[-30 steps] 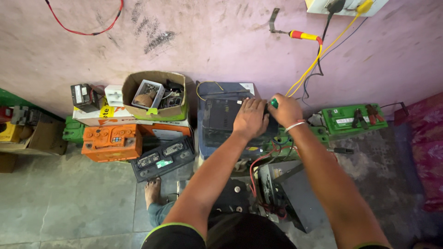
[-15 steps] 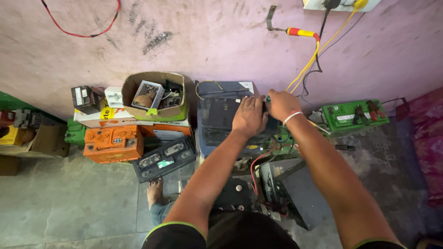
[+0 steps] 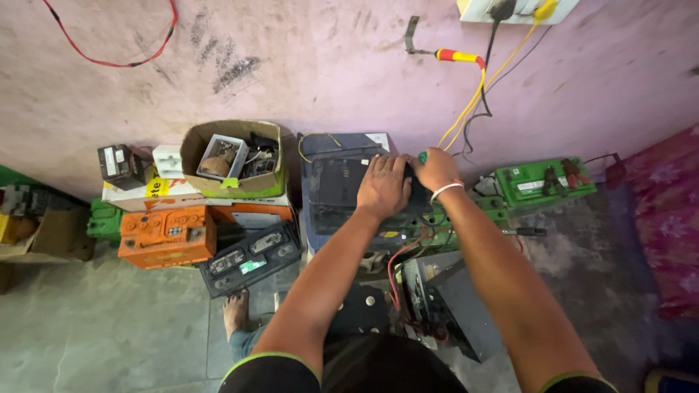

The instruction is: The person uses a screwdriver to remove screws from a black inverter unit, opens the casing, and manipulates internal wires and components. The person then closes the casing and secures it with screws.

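Both hands work on top of a dark blue-grey inverter unit (image 3: 342, 185) that stands against the pink wall (image 3: 306, 58), at twelve o'clock from the person. The left hand (image 3: 384, 187) lies flat, fingers spread, pressing the casing down and gripping nothing. The right hand (image 3: 435, 169) is closed round a green-handled screwdriver (image 3: 422, 156) at the unit's right rear edge — the tip is hidden, so I cannot tell whether a screw is in or out. The casing looks closed, so the work seems mid-way at best.

Counted: one orange battery (image 3: 167, 236) at nine o'clock, one black battery (image 3: 250, 258) beside it, one green battery (image 3: 545, 182) at three o'clock, and one cardboard box (image 3: 231, 188) of parts at ten o'clock.
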